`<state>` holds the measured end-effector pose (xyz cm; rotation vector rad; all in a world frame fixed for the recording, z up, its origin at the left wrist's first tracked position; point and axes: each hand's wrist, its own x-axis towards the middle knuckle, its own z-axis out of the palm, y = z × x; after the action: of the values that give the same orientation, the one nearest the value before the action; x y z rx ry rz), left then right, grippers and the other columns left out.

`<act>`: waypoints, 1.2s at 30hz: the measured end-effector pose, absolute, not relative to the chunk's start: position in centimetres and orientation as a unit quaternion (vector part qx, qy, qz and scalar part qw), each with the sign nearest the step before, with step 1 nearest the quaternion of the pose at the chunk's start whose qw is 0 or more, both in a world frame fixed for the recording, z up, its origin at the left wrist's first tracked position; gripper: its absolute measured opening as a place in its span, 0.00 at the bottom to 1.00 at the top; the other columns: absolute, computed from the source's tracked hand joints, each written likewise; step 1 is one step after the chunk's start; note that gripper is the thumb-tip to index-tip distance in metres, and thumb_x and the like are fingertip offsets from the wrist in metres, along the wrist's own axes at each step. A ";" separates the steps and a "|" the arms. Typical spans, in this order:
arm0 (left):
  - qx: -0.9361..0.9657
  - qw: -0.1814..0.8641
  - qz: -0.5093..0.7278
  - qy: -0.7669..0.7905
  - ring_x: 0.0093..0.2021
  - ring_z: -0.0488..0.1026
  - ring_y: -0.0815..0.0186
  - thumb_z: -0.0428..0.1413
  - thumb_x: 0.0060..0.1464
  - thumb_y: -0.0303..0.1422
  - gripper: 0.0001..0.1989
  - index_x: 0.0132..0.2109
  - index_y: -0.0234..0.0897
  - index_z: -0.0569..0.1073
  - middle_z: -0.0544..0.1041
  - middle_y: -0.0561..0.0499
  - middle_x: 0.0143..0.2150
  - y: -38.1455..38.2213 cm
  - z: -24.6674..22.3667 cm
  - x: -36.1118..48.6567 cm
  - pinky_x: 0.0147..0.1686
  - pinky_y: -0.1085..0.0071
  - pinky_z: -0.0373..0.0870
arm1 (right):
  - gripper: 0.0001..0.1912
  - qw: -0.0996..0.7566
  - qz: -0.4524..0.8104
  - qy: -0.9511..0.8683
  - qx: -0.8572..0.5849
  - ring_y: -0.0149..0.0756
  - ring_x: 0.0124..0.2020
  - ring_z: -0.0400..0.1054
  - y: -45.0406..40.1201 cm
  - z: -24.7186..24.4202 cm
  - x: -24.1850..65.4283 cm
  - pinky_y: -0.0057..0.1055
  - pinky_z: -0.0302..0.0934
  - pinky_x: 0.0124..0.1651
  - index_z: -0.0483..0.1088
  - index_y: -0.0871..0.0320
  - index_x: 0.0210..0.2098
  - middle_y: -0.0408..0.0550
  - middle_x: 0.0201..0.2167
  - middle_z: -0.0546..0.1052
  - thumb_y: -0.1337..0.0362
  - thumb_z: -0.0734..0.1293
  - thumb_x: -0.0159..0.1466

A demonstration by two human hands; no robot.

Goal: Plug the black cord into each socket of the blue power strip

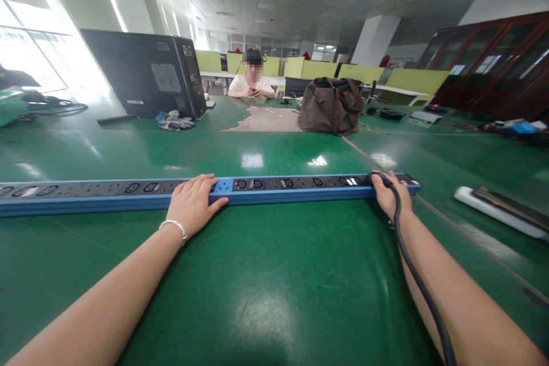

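Observation:
A long blue power strip (pixel 274 199) with black sockets lies across the green table, running out of view at the left. My left hand (pixel 192 199) grips it beside the blue socket (pixel 223 185), fingers over the top and thumb along the front side. Near the strip's right end, my right hand (pixel 392 194) is closed around a black plug (pixel 374 177), which is at the sockets. Whether the plug is fully seated I cannot tell. From it a thick black cable (pixel 405 246) runs down along my right forearm.
Beyond the strip stand a black computer tower (pixel 146 74) and a brown bag (pixel 330 106). Gloves (pixel 175 120) lie by the tower. A white bar-shaped object (pixel 500 211) lies at right. Across the table sits another person (pixel 252 83), hands together.

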<state>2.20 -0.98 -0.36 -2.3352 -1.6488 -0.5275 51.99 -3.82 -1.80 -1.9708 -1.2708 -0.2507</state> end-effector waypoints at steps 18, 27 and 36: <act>-0.801 0.116 -0.179 -0.560 0.59 0.63 0.54 0.46 0.55 0.50 0.28 0.56 0.37 0.64 0.67 0.42 0.60 -0.9 -0.5 2.1 0.57 0.55 0.57 | 0.22 0.344 -0.082 -0.482 -0.801 0.52 0.58 0.58 -4.3 -1.6 52.3 0.57 0.48 0.58 0.73 0.48 0.48 0.51 0.49 0.73 0.49 0.58 0.60; -0.800 0.112 -0.187 -0.560 0.59 0.63 0.53 0.47 0.54 0.50 0.27 0.55 0.38 0.66 0.68 0.43 0.59 -0.8 -0.7 2.0 0.56 0.55 0.57 | 0.21 0.369 -0.134 -0.484 -0.782 0.47 0.55 0.62 -4.2 -2.2 51.5 0.56 0.42 0.61 0.73 0.51 0.45 0.48 0.46 0.76 0.51 0.57 0.60; -0.799 0.118 -0.181 -0.562 0.59 0.63 0.54 0.47 0.54 0.50 0.27 0.55 0.38 0.66 0.68 0.43 0.59 -0.8 -0.6 2.1 0.56 0.55 0.57 | 0.22 0.419 -0.123 -0.441 -0.784 0.47 0.44 0.70 -4.4 -1.9 51.4 0.43 0.61 0.50 0.76 0.53 0.42 0.51 0.37 0.78 0.48 0.61 0.57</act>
<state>2.09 -0.84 -0.56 -2.3364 -1.6426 -0.5281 51.41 -4.41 -1.89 -1.9667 -1.1048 -0.3076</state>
